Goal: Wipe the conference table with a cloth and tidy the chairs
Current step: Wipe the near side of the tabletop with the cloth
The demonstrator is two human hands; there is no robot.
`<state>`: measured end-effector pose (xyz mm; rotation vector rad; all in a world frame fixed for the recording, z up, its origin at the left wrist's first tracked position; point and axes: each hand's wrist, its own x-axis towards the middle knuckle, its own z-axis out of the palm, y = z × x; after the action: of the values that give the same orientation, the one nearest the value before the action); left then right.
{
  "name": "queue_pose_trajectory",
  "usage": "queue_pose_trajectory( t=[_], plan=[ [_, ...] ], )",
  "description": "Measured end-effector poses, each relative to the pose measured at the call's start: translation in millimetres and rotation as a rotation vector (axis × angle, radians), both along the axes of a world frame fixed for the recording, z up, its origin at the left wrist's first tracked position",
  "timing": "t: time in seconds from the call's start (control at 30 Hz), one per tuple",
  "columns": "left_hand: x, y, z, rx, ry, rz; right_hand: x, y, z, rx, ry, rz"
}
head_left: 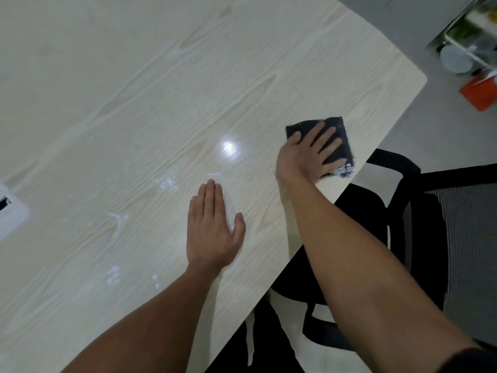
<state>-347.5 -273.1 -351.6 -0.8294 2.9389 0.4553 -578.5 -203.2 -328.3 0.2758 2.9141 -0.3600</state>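
Observation:
A pale wood-grain conference table point(134, 103) fills most of the view. A dark square cloth point(340, 127) lies flat near the table's right edge. My right hand point(306, 154) presses down on the cloth with fingers spread. My left hand point(212, 227) rests flat on the bare tabletop, palm down, holding nothing. A black mesh office chair point(430, 238) stands at the table's right edge, its seat partly under the tabletop. White smears point(115, 222) mark the surface left of my left hand.
A white cable box lid point(10, 211) is set into the table at the far left. On the floor at the upper right stand a metal rack with containers point(468, 41) and an orange box point(480, 94). Grey floor lies beyond the table corner.

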Motion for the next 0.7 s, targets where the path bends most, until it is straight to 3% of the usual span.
queue_pose_trajectory(
  t=[0.07,0.23,0.3,0.37,0.47,0.57,0.63,0.7],
  plan=[
    [0,1,0,-0.012,0.008,0.004,36,-37,-4,-0.028,0.03,0.236],
    [0,0,0,-0.03,0.048,0.005,60,-72,-6,-0.014,-0.009,1.225],
    [0,1,0,-0.037,0.033,-0.002,38,-55,-8,-0.009,0.019,1.38],
    [0,1,1,-0.03,0.023,-0.006,14,-29,-13,0.013,0.056,1.273],
    [0,0,1,-0.02,0.012,-0.007,-7,16,-15,0.016,0.1,0.795],
    [1,-2,-1,0.01,0.023,-0.003,10,32,-11,0.016,0.05,0.467],
    [5,-3,-1,0.039,0.066,-0.002,37,20,-8,-0.006,-0.003,0.358],
    [15,0,2,0.016,0.121,0.018,68,-2,-6,-0.044,0.001,0.4]
  ],
)
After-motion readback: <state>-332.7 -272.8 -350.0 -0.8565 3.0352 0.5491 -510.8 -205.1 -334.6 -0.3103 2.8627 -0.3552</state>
